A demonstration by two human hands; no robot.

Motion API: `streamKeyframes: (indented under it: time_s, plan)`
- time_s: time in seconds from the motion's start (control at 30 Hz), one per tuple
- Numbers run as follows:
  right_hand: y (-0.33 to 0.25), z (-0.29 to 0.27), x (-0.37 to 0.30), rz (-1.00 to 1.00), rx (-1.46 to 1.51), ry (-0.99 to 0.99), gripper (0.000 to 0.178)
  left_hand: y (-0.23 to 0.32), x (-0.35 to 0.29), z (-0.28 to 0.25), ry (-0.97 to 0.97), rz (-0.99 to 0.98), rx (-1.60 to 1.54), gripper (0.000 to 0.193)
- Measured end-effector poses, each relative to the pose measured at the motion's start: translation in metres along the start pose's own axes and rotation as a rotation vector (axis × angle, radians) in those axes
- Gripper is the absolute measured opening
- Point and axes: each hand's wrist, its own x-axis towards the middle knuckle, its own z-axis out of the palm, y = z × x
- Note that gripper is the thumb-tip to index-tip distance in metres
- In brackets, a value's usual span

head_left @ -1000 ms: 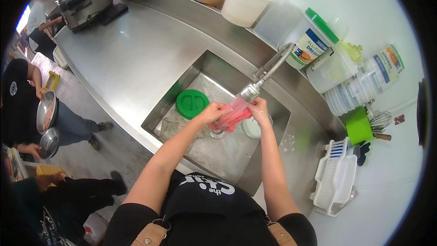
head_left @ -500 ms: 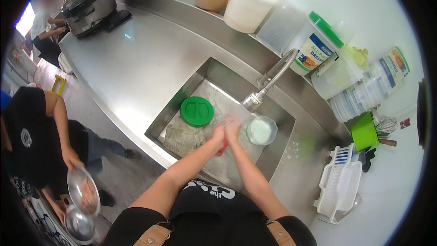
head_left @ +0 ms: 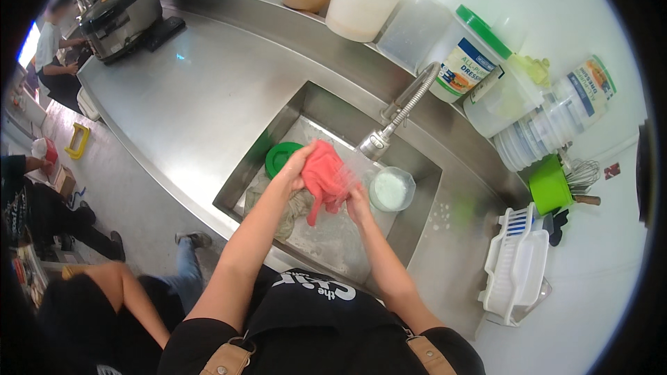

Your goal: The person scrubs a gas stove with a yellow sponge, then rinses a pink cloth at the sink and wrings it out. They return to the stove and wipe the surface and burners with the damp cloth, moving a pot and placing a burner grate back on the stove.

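Observation:
A wet red cloth is spread between my two hands over the sink. My left hand grips its left side, fingers partly behind it. Its lower right edge is in my right hand. Water sprays onto the cloth from the faucet head. A round green lid lies in the sink, partly covered by my left hand. Below the lid is a soaked greyish-green cloth. Right of my right hand stands a clear tub of pale, foamy liquid.
Tubs and stacked containers line the back ledge. On the right is a white dish rack, below a green holder with a whisk. A rice cooker sits far left. Co-workers stand left, one close by my left arm.
My hands have moved apart and the red cloth, bunched between them before, is opened out and lifted. The nearby co-worker with metal bowls has shifted; the bowls are out of view.

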Motion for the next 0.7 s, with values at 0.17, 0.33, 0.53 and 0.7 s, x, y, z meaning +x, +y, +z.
streamKeyframes:
  time_s: [0.17, 0.33, 0.53, 0.7]
  plan:
    - [-0.013, 0.061, 0.024, -0.352, -0.704, 0.211, 0.027, -0.081, 0.035, -0.058, -0.56, 0.17, -0.488, 0.034]
    - [-0.003, 0.061, 0.036, -0.205, -1.598, 0.349, 0.032, -0.13, 0.066, -0.069, 0.235, -0.169, 0.081, 0.036]
    - [0.03, 0.023, 0.025, -0.155, -1.111, 0.174, 0.038, -0.125, 0.031, -0.029, 0.333, -0.073, -0.116, 0.035]
    - [-0.013, -0.036, 0.043, -0.049, -0.653, 0.439, 0.029, -0.083, 0.001, -0.034, 0.228, -0.241, 0.665, 0.034]
